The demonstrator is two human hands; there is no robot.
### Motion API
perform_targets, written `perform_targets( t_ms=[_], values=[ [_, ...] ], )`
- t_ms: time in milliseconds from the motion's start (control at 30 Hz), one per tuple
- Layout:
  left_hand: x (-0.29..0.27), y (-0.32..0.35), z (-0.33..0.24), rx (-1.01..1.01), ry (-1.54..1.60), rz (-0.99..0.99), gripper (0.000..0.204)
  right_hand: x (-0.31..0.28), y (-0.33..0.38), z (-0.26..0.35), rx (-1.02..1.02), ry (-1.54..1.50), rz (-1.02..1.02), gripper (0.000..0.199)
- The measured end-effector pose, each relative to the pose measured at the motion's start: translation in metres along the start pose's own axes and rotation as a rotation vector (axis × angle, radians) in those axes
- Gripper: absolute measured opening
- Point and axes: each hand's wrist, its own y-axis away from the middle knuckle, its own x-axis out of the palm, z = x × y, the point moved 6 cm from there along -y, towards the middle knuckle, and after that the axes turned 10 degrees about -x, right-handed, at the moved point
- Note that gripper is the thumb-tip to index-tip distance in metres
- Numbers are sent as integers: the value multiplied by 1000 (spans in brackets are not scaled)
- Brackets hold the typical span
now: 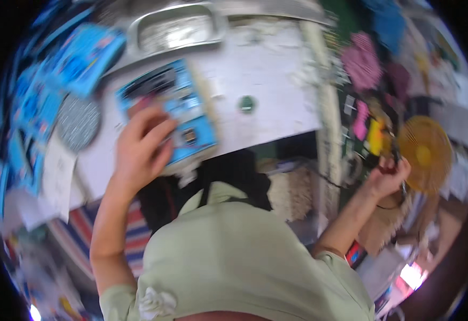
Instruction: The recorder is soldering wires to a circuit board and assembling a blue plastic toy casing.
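My left hand (142, 143) is over the near left part of a blue casing (197, 128). Its fingers are bent but apart, and I see nothing held in them. Inside the casing are a dark strip (156, 81), a pale block and a small dark square part (189, 136). A reddish piece (139, 105) shows just beyond the knuckles, partly hidden. Out to the far right, my right hand (391, 176) is closed around a tool with dark red handles (388, 167). Blur hides the tool's kind. It is beside a round orange-yellow fan (425, 154).
More blue casings (87, 59) are piled at the left, near a round grey speckled disc (79, 123). A metal tray (175, 29) stands at the back. On the white table (266, 85) lies a small green round thing (246, 104). Pink cloth (361, 61) and cables crowd the right side.
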Motion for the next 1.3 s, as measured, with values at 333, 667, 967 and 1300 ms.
perform_targets(
  t_ms=[333, 667, 967, 1300],
  values=[
    [3, -6, -13, 3, -39, 42, 34, 24, -11, -14, 43, 221, 66, 13],
    [-16, 4, -8, 93, -71, -73, 38, 118, 133, -35, 608, -122, 612, 34],
    [-21, 8, -7, 51, -72, -167, 38, 347, 217, -10, -354, 369, 1348, 20],
    [-12, -23, -12, 67, -165, -271, 33, 364, 226, -4, -424, 676, 1566, 27]
  ],
)
